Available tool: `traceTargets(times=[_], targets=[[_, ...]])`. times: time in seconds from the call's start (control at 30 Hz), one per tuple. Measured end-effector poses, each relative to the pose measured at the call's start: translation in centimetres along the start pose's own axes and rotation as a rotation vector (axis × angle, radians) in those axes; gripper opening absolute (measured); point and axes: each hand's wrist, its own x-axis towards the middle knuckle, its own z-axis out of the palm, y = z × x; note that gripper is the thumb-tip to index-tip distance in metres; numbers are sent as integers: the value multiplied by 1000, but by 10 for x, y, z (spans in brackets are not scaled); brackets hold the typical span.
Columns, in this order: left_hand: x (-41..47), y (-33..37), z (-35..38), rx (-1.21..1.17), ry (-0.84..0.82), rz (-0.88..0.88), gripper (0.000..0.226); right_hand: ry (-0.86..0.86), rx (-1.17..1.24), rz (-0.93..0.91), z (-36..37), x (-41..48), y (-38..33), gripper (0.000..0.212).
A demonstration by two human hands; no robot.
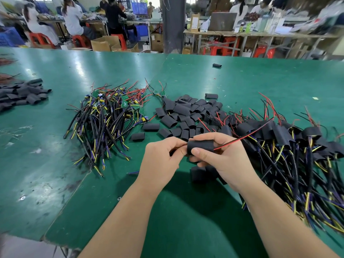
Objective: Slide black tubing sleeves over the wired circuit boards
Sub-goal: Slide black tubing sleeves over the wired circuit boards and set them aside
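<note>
My right hand [221,161] grips a black tubing sleeve [200,146] above the green table, thumb on its near side. A red and black wire pair [242,138] comes out of the sleeve's right end. My left hand [160,161] pinches the black cable at the sleeve's left end. The board inside the sleeve is hidden. A heap of bare wired circuit boards [111,112] lies to the left. Loose black sleeves [188,114] are piled in the middle. Sleeved boards with wires [297,144] are heaped at the right.
The green table [74,183] has a seam running diagonally. Another pile of black sleeves [22,94] lies at the far left, and a single sleeve [217,65] at the back. A couple of sleeves [201,174] lie under my right hand. People work at benches behind.
</note>
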Motion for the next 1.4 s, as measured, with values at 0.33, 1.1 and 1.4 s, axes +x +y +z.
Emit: traceTargets(times=[0.33,1.1,1.4], targets=[[3,2,2,-87,-25,-71,17,-28,299,25,4,-2,-8,40],[37,-46,-20,1010,56,-520,51,436,-1101,-166,-42,18,-46,27],[60,-64,-49,903,162,-349,31,175,-984,-66,-20,11,2,10]])
